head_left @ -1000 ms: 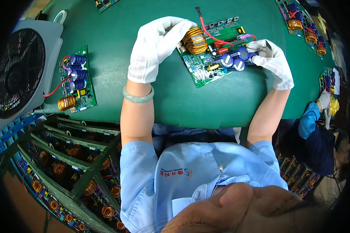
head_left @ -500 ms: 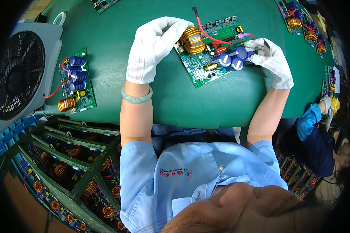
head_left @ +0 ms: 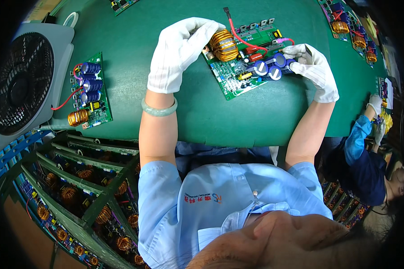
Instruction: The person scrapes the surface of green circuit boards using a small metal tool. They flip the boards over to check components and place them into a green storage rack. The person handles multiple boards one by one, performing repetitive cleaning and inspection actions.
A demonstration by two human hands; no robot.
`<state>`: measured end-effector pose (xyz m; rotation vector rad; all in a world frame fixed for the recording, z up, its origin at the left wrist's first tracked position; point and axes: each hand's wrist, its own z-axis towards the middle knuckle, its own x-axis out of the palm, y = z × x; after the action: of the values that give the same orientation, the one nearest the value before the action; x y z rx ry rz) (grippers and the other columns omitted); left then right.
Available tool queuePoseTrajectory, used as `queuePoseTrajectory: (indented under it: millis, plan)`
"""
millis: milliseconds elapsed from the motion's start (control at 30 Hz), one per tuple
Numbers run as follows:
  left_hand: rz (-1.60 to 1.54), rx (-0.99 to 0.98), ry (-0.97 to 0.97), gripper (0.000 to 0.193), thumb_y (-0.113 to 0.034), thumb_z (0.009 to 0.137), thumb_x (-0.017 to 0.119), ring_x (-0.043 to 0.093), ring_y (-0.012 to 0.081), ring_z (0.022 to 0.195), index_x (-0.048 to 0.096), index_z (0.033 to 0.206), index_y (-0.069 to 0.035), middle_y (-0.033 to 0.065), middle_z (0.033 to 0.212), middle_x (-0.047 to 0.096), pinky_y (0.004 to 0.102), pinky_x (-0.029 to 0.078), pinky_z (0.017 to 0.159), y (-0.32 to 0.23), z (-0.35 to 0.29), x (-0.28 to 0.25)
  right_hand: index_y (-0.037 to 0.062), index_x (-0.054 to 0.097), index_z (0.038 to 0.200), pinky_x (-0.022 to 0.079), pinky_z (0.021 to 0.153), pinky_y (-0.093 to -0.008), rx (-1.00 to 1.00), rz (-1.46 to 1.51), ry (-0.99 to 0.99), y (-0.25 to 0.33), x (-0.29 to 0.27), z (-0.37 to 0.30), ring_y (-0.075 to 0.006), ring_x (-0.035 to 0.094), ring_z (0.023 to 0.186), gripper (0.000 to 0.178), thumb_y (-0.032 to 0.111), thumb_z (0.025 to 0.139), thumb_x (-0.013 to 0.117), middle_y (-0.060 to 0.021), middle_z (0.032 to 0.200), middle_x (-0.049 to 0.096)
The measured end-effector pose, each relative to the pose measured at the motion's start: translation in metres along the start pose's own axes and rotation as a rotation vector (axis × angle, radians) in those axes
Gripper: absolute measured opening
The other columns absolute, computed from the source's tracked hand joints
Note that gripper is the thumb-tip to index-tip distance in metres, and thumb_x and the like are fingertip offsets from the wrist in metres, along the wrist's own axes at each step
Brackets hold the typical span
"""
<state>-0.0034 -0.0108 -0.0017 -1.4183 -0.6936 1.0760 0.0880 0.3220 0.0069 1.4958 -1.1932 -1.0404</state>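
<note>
A green circuit board (head_left: 234,88) lies tilted on the green tabletop between my hands. It carries a copper-wound coil (head_left: 224,45), several blue cylindrical capacitors (head_left: 274,72) and a red wire (head_left: 234,30) whose dark end points away from me. White gloves cover both hands. My left hand (head_left: 178,50) is closed at the board's left corner, its fingertips against the coil. At the opposite side my right hand (head_left: 316,71) pinches the board's edge beside the capacitors; the fingertips are partly hidden.
A second board (head_left: 94,96) lies left, near a grey fan (head_left: 20,85). Below it stands a green rack (head_left: 72,193) filled with boards. More boards (head_left: 340,27) lie at the far right. A co-worker in dark blue (head_left: 368,161) handles something yellow (head_left: 385,121) at right.
My left hand has shifted very slightly away from me and still grips the board, which has barely moved. At right, the co-worker's gloved hand has moved farther from their body.
</note>
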Motion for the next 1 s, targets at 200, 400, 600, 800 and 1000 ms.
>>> queuePoseTrajectory:
  millis: [200,400,600,800,1000]
  plan:
    - [-0.007,0.005,0.015,0.030,-0.026,0.099,0.062,0.066,0.0134,0.092,0.071,0.109,0.001,0.0085,0.105,0.072,0.0260,0.054,0.075,0.000,0.000,-0.001,-0.0028,0.061,0.119,0.048,0.095,-0.0326,0.015,-0.012,0.014,-0.001,-0.001,0.001,-0.0182,0.060,0.108,0.045,0.012,0.081,0.079,-0.0103,0.118,0.065]
    - [-0.015,-0.029,0.020,0.031,-0.027,0.099,0.062,0.067,0.0140,0.093,0.070,0.110,0.002,0.0092,0.107,0.072,0.0260,0.054,0.075,-0.001,0.000,-0.002,-0.0034,0.061,0.119,0.048,0.095,-0.0333,-0.005,-0.013,0.012,-0.001,0.000,0.001,-0.0188,0.060,0.110,0.046,0.012,0.080,0.080,-0.0110,0.118,0.065]
    - [-0.095,-0.005,-0.140,0.029,-0.023,0.099,0.060,0.070,0.0170,0.089,0.069,0.109,0.003,0.0118,0.108,0.073,0.0254,0.053,0.073,-0.009,-0.002,-0.007,-0.0037,0.060,0.120,0.047,0.096,-0.0331,-0.004,-0.014,0.024,0.000,0.000,0.000,-0.0184,0.059,0.111,0.045,0.012,0.082,0.079,-0.0114,0.120,0.064]
    - [-0.144,0.160,-0.801,0.039,-0.026,0.101,0.055,0.073,0.0260,0.081,0.064,0.109,0.011,0.0257,0.100,0.071,0.0260,0.053,0.063,0.000,0.008,-0.051,-0.0033,0.061,0.120,0.046,0.095,-0.0312,0.023,-0.050,0.013,0.005,0.001,-0.002,-0.0173,0.058,0.110,0.043,0.012,0.083,0.077,-0.0094,0.120,0.063]
    - [-0.288,0.197,-0.830,0.049,-0.035,0.100,0.057,0.072,0.0290,0.079,0.061,0.112,0.012,0.0255,0.097,0.070,0.0281,0.053,0.063,0.011,0.004,-0.069,-0.0028,0.062,0.119,0.046,0.095,-0.0306,0.003,-0.006,0.025,0.003,0.002,-0.001,-0.0176,0.059,0.110,0.042,0.011,0.083,0.077,-0.0088,0.120,0.063]
